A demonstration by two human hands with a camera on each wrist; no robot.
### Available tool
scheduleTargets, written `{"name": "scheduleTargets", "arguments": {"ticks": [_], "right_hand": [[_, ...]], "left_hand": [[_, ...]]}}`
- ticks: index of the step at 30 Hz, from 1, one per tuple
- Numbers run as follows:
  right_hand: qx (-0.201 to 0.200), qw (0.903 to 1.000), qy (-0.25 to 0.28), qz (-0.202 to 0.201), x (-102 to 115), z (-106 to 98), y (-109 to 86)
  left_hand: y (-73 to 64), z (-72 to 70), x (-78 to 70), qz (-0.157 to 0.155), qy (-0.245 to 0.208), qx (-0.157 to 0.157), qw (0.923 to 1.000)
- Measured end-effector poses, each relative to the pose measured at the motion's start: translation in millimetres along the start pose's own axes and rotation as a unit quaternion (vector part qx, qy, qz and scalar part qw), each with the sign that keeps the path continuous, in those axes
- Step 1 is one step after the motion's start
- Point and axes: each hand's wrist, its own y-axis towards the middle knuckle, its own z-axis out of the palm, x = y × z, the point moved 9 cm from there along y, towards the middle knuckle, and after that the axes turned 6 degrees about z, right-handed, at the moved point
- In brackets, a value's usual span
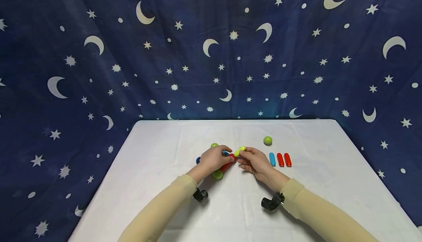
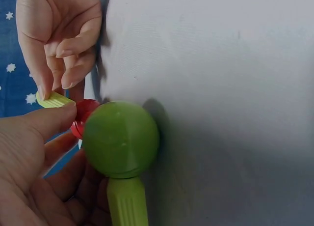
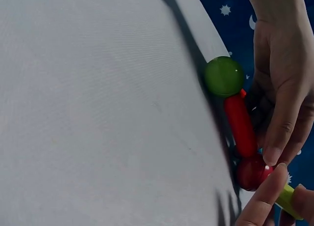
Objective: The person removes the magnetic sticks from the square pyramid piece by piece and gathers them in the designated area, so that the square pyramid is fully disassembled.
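Note:
My left hand [image 1: 214,159] holds a red ball [image 1: 232,157] between thumb and fingers. That ball is part of a joined ball-and-rod piece on the table. A red rod [image 3: 240,125] runs from it to a green ball [image 3: 224,77], and a yellow-green rod [image 2: 127,201] extends from the green ball. My right hand [image 1: 257,162] pinches a short yellow-green rod [image 1: 239,151], its end at the red ball; whether it is seated cannot be told. Under the left hand, a blue rod [image 1: 225,153] is partly hidden.
Another green ball [image 1: 214,145] and a dark blue ball [image 1: 197,160] show past the left hand. Right of the right hand lie a light blue rod [image 1: 272,159] and two red rods [image 1: 284,160]. A loose green ball [image 1: 267,140] sits behind them on the white table [image 1: 316,198].

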Motion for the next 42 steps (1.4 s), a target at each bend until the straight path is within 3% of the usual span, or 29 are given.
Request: {"name": "scheduleTargets", "arguments": {"ticks": [8,17,42], "right_hand": [[-0.004,0.9999,0.005,-0.009,-5.4,1.0,0.4],[-0.002,0.9996,-0.010,-0.026,-14.9,3.0,-0.6],[-0.007,0.9989,-0.022,-0.042,-4.7,-1.2,2.9]], "left_hand": [[-1.3,2.1,4.2,-0.008,0.002,-0.007,0.9999],[-8.2,7.4,7.4,-0.019,-0.003,0.006,0.9998],[3.4,1.3,2.8,-0.008,-0.003,0.010,0.9999]]}}
